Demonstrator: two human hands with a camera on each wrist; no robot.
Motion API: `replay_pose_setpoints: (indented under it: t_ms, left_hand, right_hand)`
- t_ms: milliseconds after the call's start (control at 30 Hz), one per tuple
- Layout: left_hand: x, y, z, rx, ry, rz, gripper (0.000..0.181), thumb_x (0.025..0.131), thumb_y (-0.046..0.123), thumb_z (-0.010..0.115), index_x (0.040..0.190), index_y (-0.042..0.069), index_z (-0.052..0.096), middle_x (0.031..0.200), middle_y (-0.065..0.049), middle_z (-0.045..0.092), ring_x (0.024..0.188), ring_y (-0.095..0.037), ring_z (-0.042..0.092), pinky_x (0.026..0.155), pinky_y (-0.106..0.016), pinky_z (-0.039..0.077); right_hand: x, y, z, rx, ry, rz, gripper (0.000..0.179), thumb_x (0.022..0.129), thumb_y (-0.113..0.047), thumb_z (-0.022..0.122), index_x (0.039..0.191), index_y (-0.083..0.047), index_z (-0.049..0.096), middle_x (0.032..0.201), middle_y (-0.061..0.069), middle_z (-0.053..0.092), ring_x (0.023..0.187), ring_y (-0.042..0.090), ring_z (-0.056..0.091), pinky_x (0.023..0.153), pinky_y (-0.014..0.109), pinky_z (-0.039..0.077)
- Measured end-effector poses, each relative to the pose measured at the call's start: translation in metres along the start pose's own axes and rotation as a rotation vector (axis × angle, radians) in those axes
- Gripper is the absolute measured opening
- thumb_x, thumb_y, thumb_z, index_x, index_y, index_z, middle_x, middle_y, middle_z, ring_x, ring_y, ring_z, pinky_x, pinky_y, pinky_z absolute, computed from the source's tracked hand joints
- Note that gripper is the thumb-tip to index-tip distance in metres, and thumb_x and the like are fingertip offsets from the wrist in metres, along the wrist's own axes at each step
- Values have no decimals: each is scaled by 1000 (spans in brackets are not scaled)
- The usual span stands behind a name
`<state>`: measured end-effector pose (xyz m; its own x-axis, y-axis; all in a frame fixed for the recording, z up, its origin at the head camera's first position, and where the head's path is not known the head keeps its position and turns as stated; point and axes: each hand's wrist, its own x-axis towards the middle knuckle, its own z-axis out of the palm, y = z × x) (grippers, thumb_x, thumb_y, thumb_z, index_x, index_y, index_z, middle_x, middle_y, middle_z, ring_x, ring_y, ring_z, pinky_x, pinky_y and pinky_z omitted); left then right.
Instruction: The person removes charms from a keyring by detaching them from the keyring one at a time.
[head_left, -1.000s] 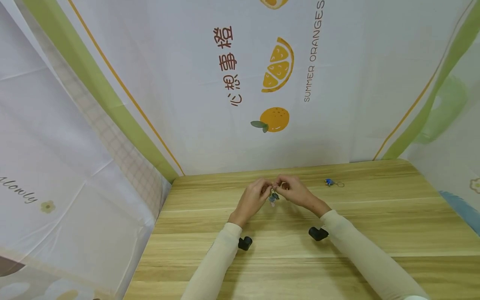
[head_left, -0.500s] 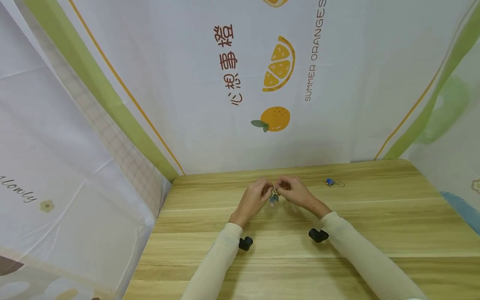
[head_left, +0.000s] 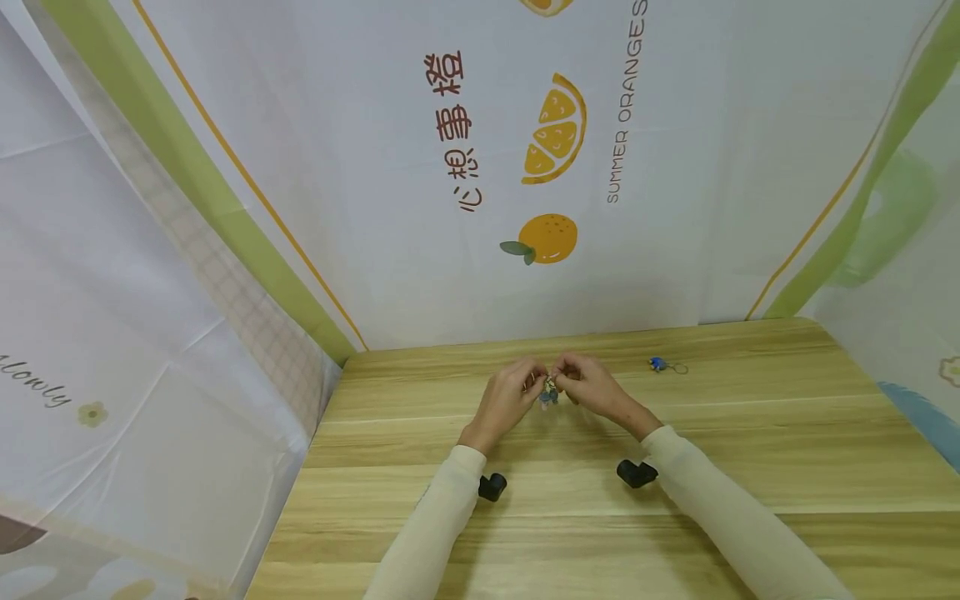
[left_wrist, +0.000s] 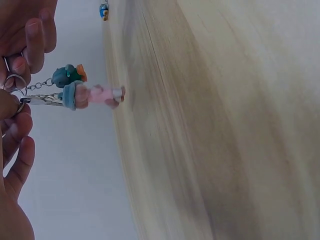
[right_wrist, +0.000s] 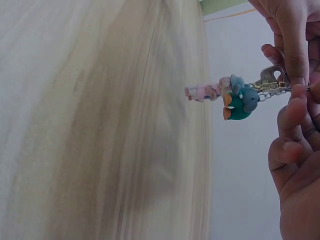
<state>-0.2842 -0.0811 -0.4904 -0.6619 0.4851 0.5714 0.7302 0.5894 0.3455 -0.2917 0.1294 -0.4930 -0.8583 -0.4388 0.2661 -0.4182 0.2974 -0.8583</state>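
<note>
Both hands meet above the table's far half at a metal key ring [left_wrist: 16, 84]. My left hand [head_left: 506, 400] pinches the ring from the left; my right hand [head_left: 592, 390] pinches it from the right. From the ring hang two small figures: a pink one with a blue hat [left_wrist: 97, 95] and a teal one with orange feet [right_wrist: 240, 104], the latter on a short chain. Beside them in the right wrist view is a flat metal piece with a hole [right_wrist: 272, 75]; I cannot tell whether it is a key or a clasp. Fingertips hide part of the ring.
A blue figure keychain [head_left: 658, 364] with its own ring lies on the wooden table [head_left: 555, 533], right of the hands near the back edge. A printed white curtain [head_left: 360, 167] stands behind the table. Black wrist mounts [head_left: 636, 472] sit under the sleeves.
The hands stay in nearly the same place, with slightly more space between their fingertips. The hanging figures have swung and turned a little.
</note>
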Motion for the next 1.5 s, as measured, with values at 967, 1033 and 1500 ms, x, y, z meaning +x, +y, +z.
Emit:
replay_pose_setpoints:
  t_ms: [967, 1033, 1500]
  left_hand:
    - [-7, -3, -6, 51, 1, 36, 5, 100, 7, 74, 104, 9, 73, 100, -3, 77, 82, -12, 73, 72, -21, 59]
    - [-8, -4, -5, 50, 6, 41, 4, 100, 8, 74, 105, 9, 73, 100, -3, 77, 82, -13, 73, 72, -21, 59]
    - [-8, -5, -3, 27, 17, 39, 8, 103, 10, 71, 109, 9, 75, 106, -4, 78, 86, -14, 75, 74, -22, 61]
  right_hand:
    - [0, 1, 0, -63, 32, 51, 16, 109, -15, 61, 116, -3, 69, 106, 20, 71, 57, 12, 53, 52, 29, 48]
    - [1, 4, 1, -86, 34, 3, 14, 106, -9, 65, 117, -4, 71, 110, 16, 71, 63, 11, 57, 54, 28, 50]
    - [1, 10, 4, -145, 51, -87, 7, 103, -9, 70, 106, -13, 75, 104, 6, 72, 73, 9, 60, 62, 26, 52]
